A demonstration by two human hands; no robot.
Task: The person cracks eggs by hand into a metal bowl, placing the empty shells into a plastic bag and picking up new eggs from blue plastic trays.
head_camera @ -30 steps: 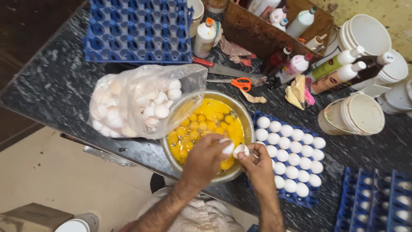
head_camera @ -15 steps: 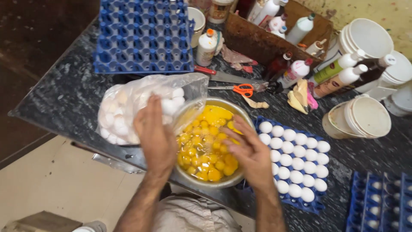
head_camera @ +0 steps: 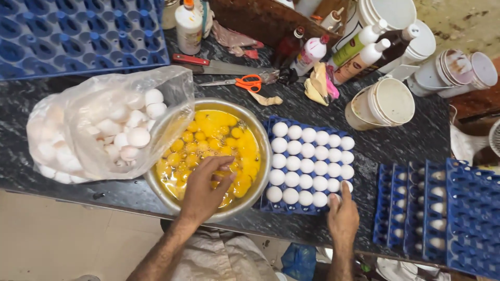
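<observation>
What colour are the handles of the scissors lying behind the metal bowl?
Orange. The scissors lie on the dark speckled counter behind the bowl, seen in the head view.
</observation>
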